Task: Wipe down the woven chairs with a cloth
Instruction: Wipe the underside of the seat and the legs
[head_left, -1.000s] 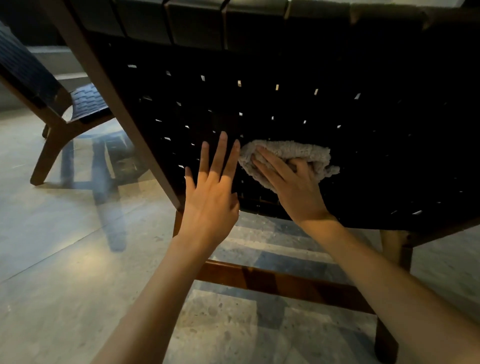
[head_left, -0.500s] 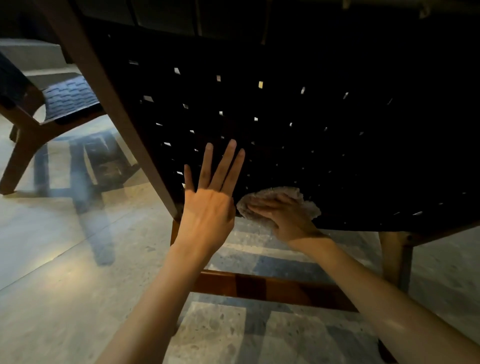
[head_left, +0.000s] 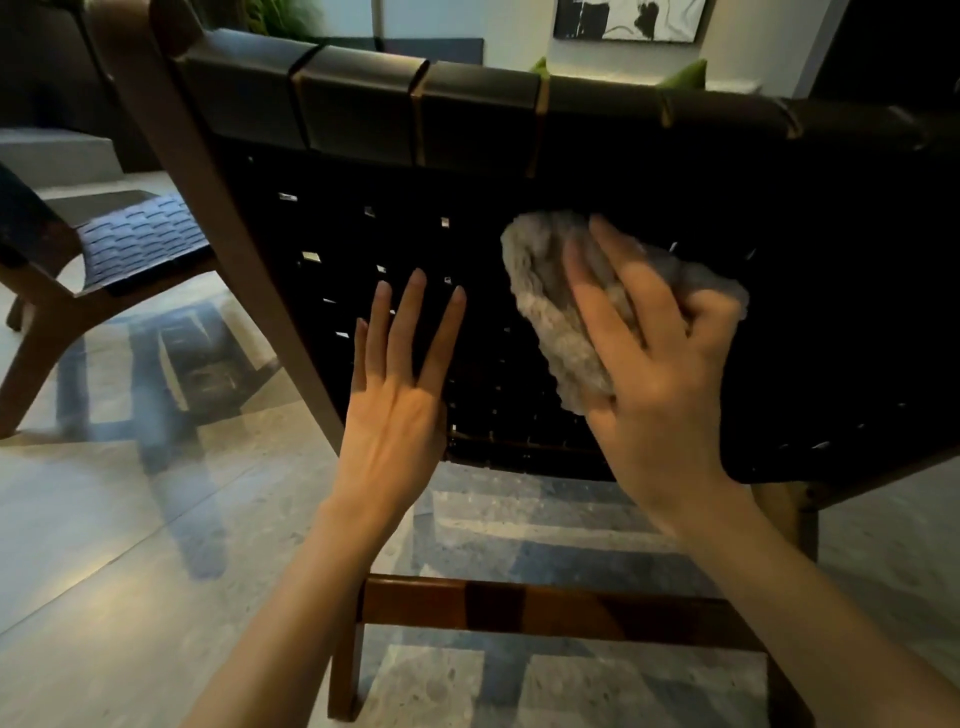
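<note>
- Right hand (head_left: 660, 374) grips cloth (head_left: 550, 312), outer fingers curled round it: press evenly toward 12 o'clock.
- Left hand (head_left: 395, 415), fingers straight, at cloth's 9 o'clock: brace chair (head_left: 363, 104).

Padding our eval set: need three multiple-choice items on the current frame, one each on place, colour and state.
1. Where is the cloth relative to the left hand?
A. To its right, higher on the chair back
B. To its left
C. Directly below it

2. What colour is the cloth?
A. Red
B. Light grey
C. Dark blue

3. How is the left hand?
A. Clenched in a fist
B. Gripping the cloth
C. Open, fingers straight

Answers:
1 A: the cloth sits under the right hand, further up the chair back.
2 B: its fluffy pile reads pale grey.
3 C: its fingers point straight up and hold nothing.
</note>
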